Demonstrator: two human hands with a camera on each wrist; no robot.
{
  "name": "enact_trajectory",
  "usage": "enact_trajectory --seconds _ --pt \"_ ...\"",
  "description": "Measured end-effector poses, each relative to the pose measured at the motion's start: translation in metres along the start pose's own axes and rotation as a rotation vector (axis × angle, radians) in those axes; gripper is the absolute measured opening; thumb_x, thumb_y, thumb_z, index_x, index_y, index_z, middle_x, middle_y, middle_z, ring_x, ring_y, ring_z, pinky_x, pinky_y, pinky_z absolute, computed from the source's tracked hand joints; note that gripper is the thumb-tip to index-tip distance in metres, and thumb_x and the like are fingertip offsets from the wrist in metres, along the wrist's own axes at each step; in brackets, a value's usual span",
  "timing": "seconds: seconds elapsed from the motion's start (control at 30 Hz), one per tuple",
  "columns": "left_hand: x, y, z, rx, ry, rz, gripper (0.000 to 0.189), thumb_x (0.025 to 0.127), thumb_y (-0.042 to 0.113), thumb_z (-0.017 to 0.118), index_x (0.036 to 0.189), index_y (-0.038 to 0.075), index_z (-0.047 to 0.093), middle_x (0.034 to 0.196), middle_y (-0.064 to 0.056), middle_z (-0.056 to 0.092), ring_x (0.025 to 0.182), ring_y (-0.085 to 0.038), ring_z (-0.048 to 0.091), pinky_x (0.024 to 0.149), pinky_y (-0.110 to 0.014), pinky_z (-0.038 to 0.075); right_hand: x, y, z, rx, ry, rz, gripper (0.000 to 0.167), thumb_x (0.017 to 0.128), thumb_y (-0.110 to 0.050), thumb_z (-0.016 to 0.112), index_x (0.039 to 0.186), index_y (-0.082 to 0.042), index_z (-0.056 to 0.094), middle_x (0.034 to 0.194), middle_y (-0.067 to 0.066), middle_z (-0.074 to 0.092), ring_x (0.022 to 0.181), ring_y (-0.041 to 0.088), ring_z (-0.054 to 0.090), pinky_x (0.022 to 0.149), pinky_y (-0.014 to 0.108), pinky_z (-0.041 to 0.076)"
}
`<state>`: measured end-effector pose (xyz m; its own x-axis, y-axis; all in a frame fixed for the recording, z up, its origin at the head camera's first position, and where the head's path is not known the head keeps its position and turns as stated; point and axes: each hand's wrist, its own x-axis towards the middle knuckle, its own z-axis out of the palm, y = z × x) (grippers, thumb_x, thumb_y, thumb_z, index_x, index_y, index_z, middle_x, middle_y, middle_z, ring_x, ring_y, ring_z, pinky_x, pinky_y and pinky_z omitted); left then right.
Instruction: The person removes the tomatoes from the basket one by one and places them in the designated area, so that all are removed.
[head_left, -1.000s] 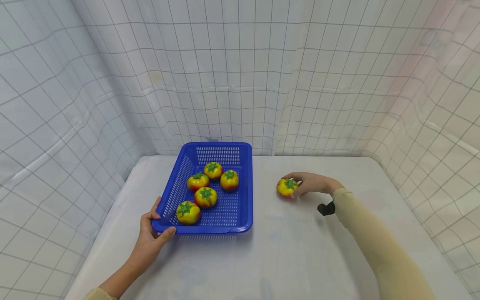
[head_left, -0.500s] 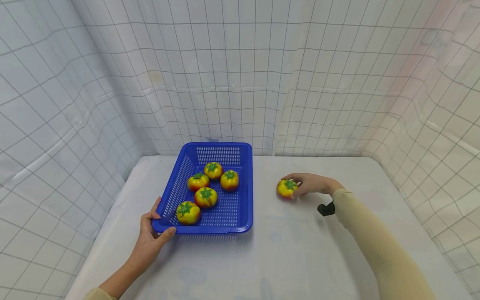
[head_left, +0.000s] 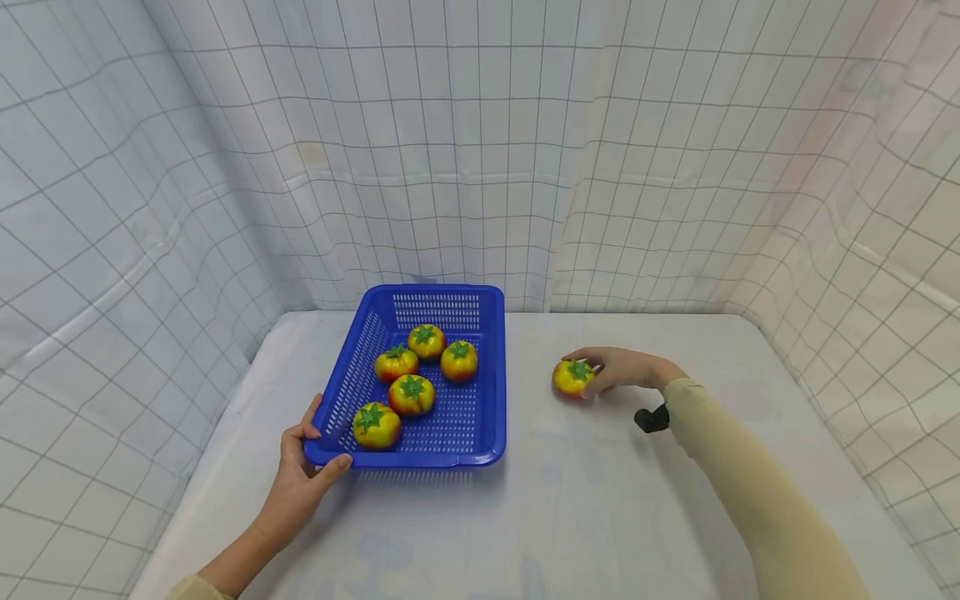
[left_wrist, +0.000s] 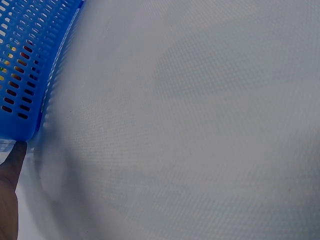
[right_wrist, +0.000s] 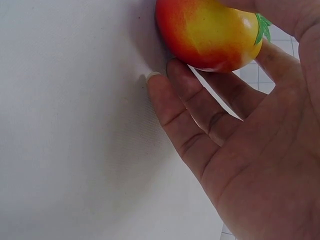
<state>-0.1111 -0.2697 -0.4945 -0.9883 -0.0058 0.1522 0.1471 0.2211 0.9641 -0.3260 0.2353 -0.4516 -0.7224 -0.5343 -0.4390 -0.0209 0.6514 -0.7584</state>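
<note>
My left hand [head_left: 294, 485] grips the near left corner of a blue plastic basket [head_left: 497, 375], thumb on the rim and fingers along the side. In the left wrist view only the basket's slotted wall [left_wrist: 20, 126] and part of that hand [left_wrist: 9, 187] show. Off to the basket's right, my right hand [head_left: 624, 369] holds a yellow-and-red tomato [head_left: 570, 380] with a green star-shaped top, low at the table. Seen from the right wrist, thumb and fingers [right_wrist: 172, 102] curve around the tomato [right_wrist: 212, 32]; the thumb covers part of it.
Inside the basket lie several similar tomatoes [head_left: 411, 395], mostly toward its left and middle. A white cloth covers the table [head_left: 585, 517]. White grid-patterned curtains [head_left: 480, 167] enclose the back and both sides. A black object [head_left: 652, 418] sits at the right wrist.
Almost nothing differs. The right hand and its tomato have shifted very slightly; the left hand and basket keep their place.
</note>
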Motion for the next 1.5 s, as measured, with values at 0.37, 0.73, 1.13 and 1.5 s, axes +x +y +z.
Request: enact_trajectory --seconds 0.37,0.73,1.13,1.5 --pt "-0.0001 -0.0005 -0.0002 -0.012 -0.002 0.003 0.044 0.103 0.003 0.057 0.119 0.019 0.02 0.172 0.0 -0.002 0.149 -0.043 0.013 0.097 -0.01 0.042 0.0019 0.0026 -0.0014 -0.02 -0.007 -0.016 0.08 0.084 -0.027 0.084 0.153 -0.024 0.045 0.157 0.022 0.033 0.128 0.03 0.047 0.099 0.038 0.05" --pt "-0.0003 0.0001 -0.0005 -0.004 -0.004 0.004 0.043 0.104 0.003 0.057 0.119 0.018 0.02 0.172 0.001 -0.002 0.15 -0.043 0.013 0.097 -0.01 0.042 0.0012 0.0008 -0.0013 -0.035 0.004 -0.015 0.084 0.084 -0.028 0.084 0.155 -0.022 0.042 0.156 0.022 0.035 0.127 0.033 0.046 0.104 0.045 0.045" --pt "0.0005 -0.0007 -0.0004 -0.016 0.0 0.014 0.043 0.103 0.002 0.057 0.119 0.018 0.02 0.172 0.0 -0.002 0.149 -0.042 0.014 0.097 -0.011 0.043 -0.0002 0.0027 -0.0018 -0.044 0.015 0.004 0.089 0.085 -0.03 0.083 0.158 -0.021 0.035 0.158 0.022 0.034 0.129 0.032 0.047 0.104 0.045 0.046" --pt "0.0006 -0.0005 -0.0001 -0.02 0.005 0.011 0.042 0.103 0.002 0.056 0.119 0.019 0.02 0.172 0.0 -0.001 0.15 -0.044 0.012 0.097 -0.011 0.042 -0.0064 0.0041 -0.005 -0.039 0.024 -0.008 0.091 0.086 -0.03 0.082 0.16 -0.022 0.03 0.157 0.019 0.038 0.131 0.031 0.05 0.104 0.044 0.048"
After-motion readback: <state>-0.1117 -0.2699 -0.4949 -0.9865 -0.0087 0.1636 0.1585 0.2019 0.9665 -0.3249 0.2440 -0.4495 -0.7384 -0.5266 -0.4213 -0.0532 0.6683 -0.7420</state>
